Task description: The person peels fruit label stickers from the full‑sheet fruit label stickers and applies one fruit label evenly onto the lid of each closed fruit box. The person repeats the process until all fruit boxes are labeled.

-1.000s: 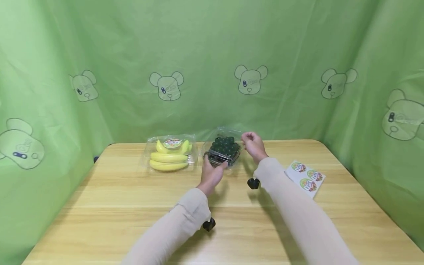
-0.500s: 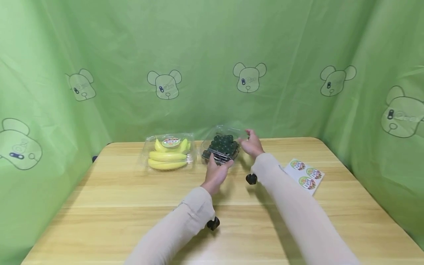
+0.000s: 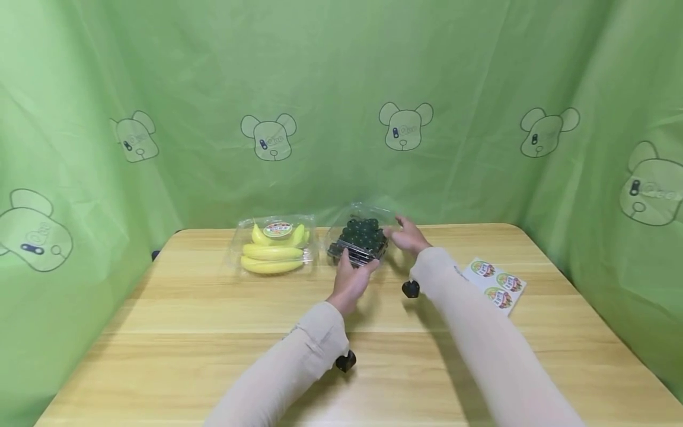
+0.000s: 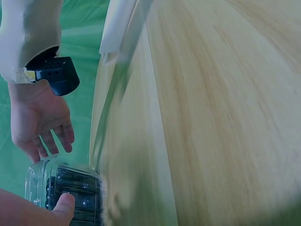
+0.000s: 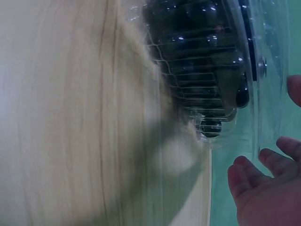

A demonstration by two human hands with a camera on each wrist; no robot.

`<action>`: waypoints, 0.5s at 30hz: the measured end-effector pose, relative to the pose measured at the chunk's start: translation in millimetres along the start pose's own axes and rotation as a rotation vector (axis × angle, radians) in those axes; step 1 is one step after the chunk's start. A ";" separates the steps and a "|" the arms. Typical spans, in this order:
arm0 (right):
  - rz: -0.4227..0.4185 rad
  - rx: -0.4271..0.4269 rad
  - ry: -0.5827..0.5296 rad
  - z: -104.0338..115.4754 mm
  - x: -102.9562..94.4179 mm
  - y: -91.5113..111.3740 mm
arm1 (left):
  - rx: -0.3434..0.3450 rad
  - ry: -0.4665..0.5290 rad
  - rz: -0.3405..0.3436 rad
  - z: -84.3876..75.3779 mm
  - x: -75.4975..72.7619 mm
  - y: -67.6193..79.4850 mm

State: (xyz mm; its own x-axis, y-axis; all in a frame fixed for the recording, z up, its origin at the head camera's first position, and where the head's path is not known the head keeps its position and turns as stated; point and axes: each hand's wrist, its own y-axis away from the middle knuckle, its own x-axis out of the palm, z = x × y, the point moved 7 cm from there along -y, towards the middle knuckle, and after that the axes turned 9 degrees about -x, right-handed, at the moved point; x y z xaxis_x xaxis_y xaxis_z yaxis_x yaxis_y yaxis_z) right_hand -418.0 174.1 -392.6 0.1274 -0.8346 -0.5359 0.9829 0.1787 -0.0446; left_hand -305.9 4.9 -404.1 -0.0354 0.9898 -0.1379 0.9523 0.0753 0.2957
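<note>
A clear plastic clamshell box (image 3: 341, 228) of dark grapes (image 3: 363, 234) stands near the back edge of the wooden table. My left hand (image 3: 350, 283) grips its front side, the thumb on the near wall. In the left wrist view that thumb lies across the box (image 4: 84, 197). My right hand (image 3: 409, 237) is at the box's right side, fingers extended and spread. The right wrist view shows these fingers close by the clear rim (image 5: 256, 108). To the left lies another clear box with yellow bananas (image 3: 271, 252), a round label (image 3: 278, 229) on its top.
On the right of the wooden table (image 3: 213, 320) lies a white sheet of round fruit stickers (image 3: 500, 287), partly behind my right sleeve (image 3: 453, 296). A green curtain (image 3: 331, 71) with bear faces hangs behind the table and along both sides.
My right hand has spread from a loosely curled pose and moved slightly lower at the box's right side. My left hand has shifted a little right along the front.
</note>
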 end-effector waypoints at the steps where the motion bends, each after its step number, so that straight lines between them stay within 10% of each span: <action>1: -0.002 -0.004 -0.001 0.2 0.6 0.0 | 0.002 -0.005 -0.001 0.3 -0.3 -0.1; 15: 0.012 -0.016 0.203 8.3 3.7 -0.4 | 0.011 -0.010 0.004 2.5 -4.9 -3.7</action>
State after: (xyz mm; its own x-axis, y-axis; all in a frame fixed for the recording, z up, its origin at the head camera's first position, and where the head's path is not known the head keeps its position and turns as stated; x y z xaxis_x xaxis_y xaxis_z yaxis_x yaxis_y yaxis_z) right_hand -416.8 166.7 -387.6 0.1083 -0.7105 -0.6953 0.9790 0.1978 -0.0496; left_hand -308.4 -0.5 -406.9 -0.0289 0.9889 -0.1459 0.9558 0.0701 0.2857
